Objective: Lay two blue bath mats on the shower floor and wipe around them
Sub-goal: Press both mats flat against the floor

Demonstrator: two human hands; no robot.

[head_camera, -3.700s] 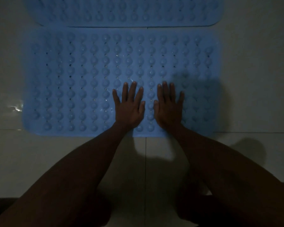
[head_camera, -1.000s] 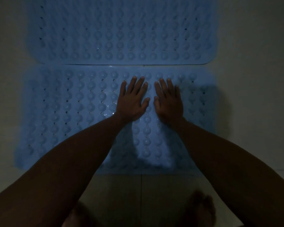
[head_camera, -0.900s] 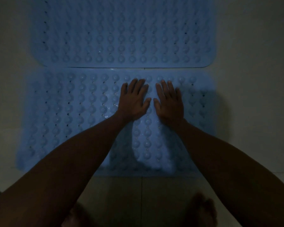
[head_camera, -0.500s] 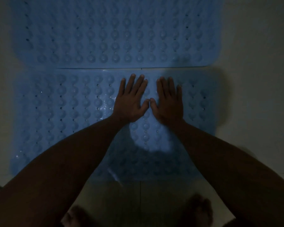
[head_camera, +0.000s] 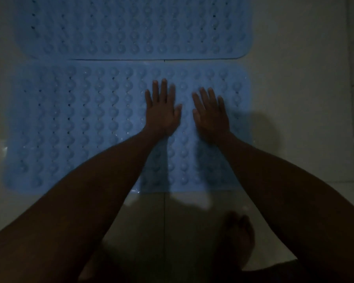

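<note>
Two blue bath mats with rows of round bumps and small holes lie flat on the pale tiled floor, long edges touching. The far mat (head_camera: 131, 27) fills the top of the view. The near mat (head_camera: 74, 123) lies below it. My left hand (head_camera: 161, 111) rests palm down on the near mat, right of its middle, fingers spread. My right hand (head_camera: 211, 115) lies flat beside it, a small gap between the thumbs. Neither hand holds anything. My forearms hide part of the near mat's front edge.
Pale glossy floor tiles (head_camera: 305, 99) surround the mats, with a grout line running toward me. My bare foot (head_camera: 239, 237) stands on the tile just in front of the near mat. The light is dim and my shadow falls to the right.
Both hands have slid across the near mat from its front edge toward the seam between the mats, staying flat. In the last half second the thumbs have moved apart.
</note>
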